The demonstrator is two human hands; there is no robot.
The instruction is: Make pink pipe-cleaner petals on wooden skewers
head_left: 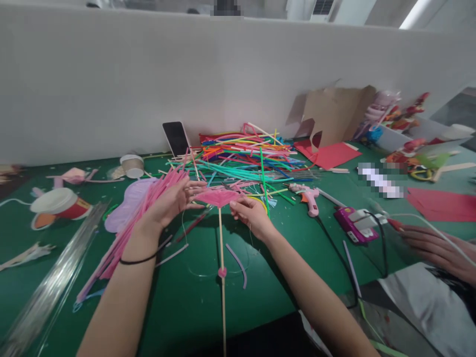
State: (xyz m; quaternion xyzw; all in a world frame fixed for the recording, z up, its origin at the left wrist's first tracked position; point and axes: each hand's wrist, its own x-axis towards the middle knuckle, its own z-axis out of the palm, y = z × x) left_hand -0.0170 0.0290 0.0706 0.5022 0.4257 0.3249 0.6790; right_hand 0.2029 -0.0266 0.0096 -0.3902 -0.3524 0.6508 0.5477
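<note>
The right hand (250,213) pinched the pink piece (217,198) at three o'clock, apparently steadying it atop its stick (220,233) above the desk (178,317); the left hand (178,197) curved half-open at nine o'clock, any hold unclear; the glue gun (312,201) lay handily beyond three.

Dim lt, sl. blur, edge distort'n

Bench (178,307): green top
Partition (148,74): plain grey, standing behind the bench
Beyond it: dark slatted panel (323,7), bright slanting strip (414,14) farther right
</note>
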